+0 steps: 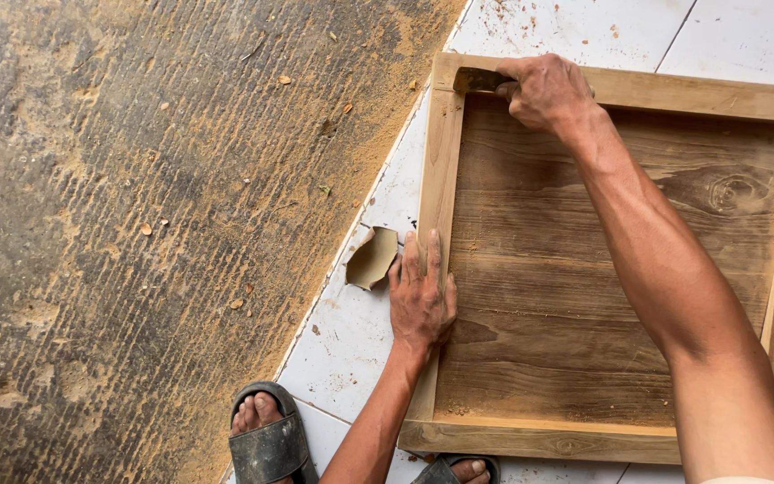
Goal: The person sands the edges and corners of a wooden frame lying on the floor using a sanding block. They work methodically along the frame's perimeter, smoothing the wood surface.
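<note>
Your right hand is near the top of the frame, a bit right of the middle. Its fingers are curled tight around a small dark piece of sandpaper. The piece is pressed into the upper left corner of the wooden frame, right on the inside edge.

The wooden frame is big and fills the right half of the picture. It lies flat on the white tiled floor. It has a raised rim and a flat wooden panel inside.

Your left hand is in the middle of the picture, lower down. It lies flat on the left rim of the frame. Its fingers are straight and close together, pointing up the frame, and they hold nothing.

Just to the left of that hand, a curled scrap of brown sandpaper lies on the tiles, almost touching your fingers.

The left half of the picture is rough grey concrete with sawdust all over it.

At the bottom you can see your feet in black sandals, next to the frame's lower left corner.
</note>
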